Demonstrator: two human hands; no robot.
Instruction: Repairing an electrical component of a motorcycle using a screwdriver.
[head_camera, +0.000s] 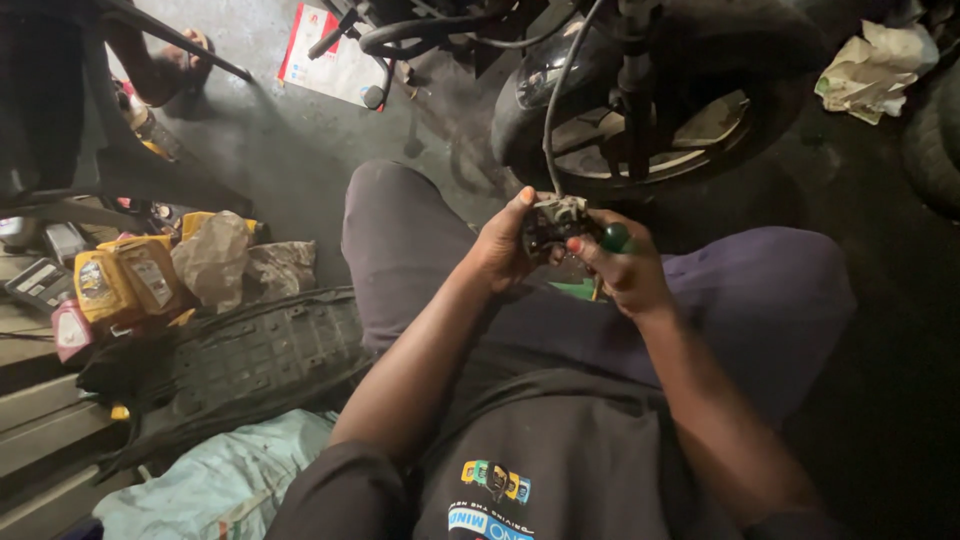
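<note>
I sit on the floor with my knees apart, and both hands meet over my lap. My left hand (500, 245) grips a small grey metal part (555, 222) with a cable (556, 110) rising from it toward the motorcycle. My right hand (622, 268) is closed around a green-handled tool (614, 238), its tip hidden against the part. Just beyond my hands stands a motorcycle wheel (690, 120) with a dark tyre.
At the left, yellow oil bottles (125, 278) and a crumpled bag (212, 258) stand beside a black ribbed plastic panel (265, 350). A red-and-white paper (335, 60) lies on the concrete floor at the far side, and a crumpled rag (872, 68) sits at the top right. Someone's sandalled foot (178, 62) shows at the top left.
</note>
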